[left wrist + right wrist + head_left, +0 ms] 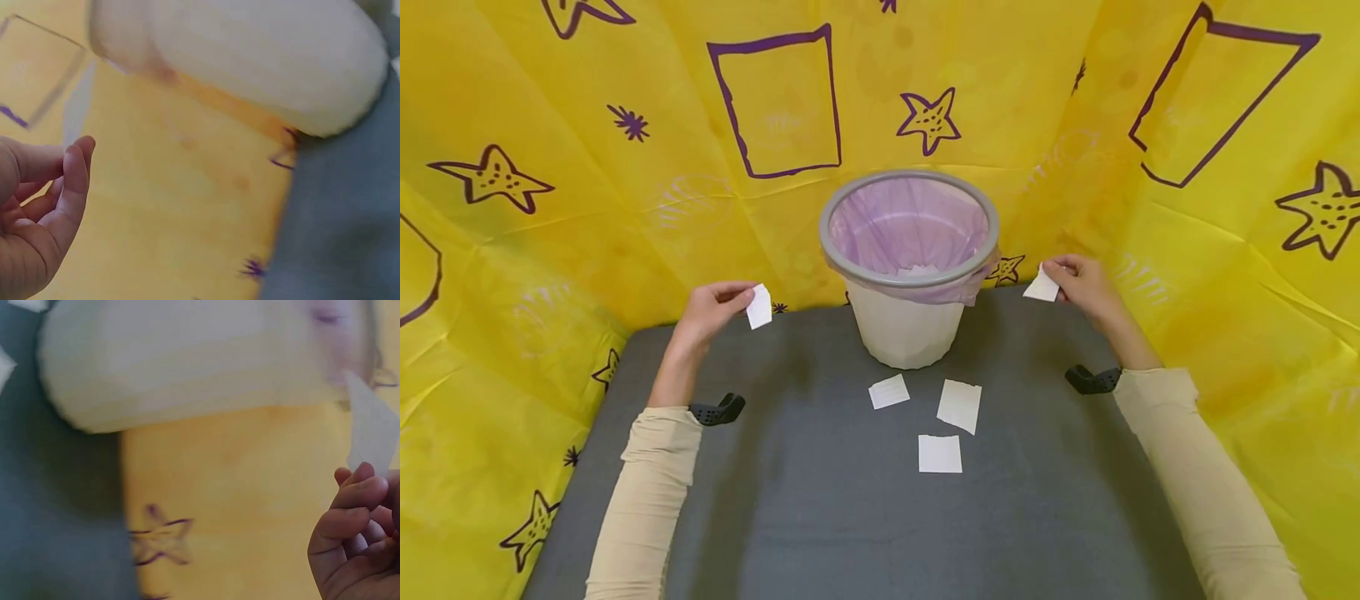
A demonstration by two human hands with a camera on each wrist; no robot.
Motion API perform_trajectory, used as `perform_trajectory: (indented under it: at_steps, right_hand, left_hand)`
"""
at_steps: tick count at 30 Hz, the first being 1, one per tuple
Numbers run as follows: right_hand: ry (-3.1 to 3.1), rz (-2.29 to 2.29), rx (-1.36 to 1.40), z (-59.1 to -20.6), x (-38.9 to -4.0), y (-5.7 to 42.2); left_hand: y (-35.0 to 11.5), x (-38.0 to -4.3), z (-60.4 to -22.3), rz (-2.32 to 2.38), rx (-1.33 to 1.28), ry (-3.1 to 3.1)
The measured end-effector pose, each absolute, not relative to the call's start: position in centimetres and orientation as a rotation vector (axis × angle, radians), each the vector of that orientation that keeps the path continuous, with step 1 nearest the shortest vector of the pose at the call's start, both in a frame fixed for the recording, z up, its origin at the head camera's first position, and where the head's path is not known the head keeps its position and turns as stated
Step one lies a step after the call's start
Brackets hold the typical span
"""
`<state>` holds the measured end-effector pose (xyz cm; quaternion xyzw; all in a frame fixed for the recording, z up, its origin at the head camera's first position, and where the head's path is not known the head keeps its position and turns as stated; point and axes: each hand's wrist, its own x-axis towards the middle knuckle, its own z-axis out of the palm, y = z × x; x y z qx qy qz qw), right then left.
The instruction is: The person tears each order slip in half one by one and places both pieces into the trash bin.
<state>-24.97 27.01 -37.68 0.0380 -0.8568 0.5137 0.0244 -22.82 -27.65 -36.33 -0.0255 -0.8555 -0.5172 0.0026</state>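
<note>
3 white scraps (pixel 940 454) on grey table (pixel 820 517), just in front of bin (pixel 906 329). L hand (pixel 703 311), left of bin, pinches L scrap (pixel 759 307) btwn thumb & fingertips; R hand (pixel 1086 287), right of bin, likewise w/ R scrap (pixel 1041 287). White bits (pixel 917 271) inside bin: prob. partway, 5 left. No legible text/brands, incl. yellow cloth (pixel 1015 50) behind bin.

head view: bright, even, largely sharp | shadows: soft-edged, on grey table (pixel 842 533) left and right of bin (pixel 910 333) | both wrist views: duller, bin smeared by blur, yellow cloth (pixel 181 225) beside it soft | left hand (pixel 37 244) and right hand (pixel 353 540), nearer than bin: crisper | light: perhaps overhead, source hard to judge
</note>
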Motion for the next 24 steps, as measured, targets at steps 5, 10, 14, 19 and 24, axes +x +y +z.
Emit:
perform_trajectory:
  at_steps: [5,10,14,19,24]
  right_hand:
    - [-2.634,1.678,0.077,-34.0,-25.0,26.4]
    - [-2.731,1.641,0.094,-31.7,-25.3,26.0]
    - [-2.674,1.631,0.187,-27.8,-26.0,25.5]
    - [-2.615,1.746,0.254,-24.5,-26.5,24.3]
    - [-2.663,1.798,0.215,-24.4,-26.9,22.9]
  left_hand:
    - [-27.2,-23.6,-33.0,-1.68,-0.111,-2.654]
    - [-27.3,-24.7,-30.5,-1.933,-0.133,-2.542]
    - [-27.2,-25.7,-25.9,-2.057,-0.187,-2.37]
    - [-24.8,-26.6,-20.8,-1.821,-0.222,-2.565]
    - [-22.4,-27.2,-19.8,-1.708,-0.213,-2.689]
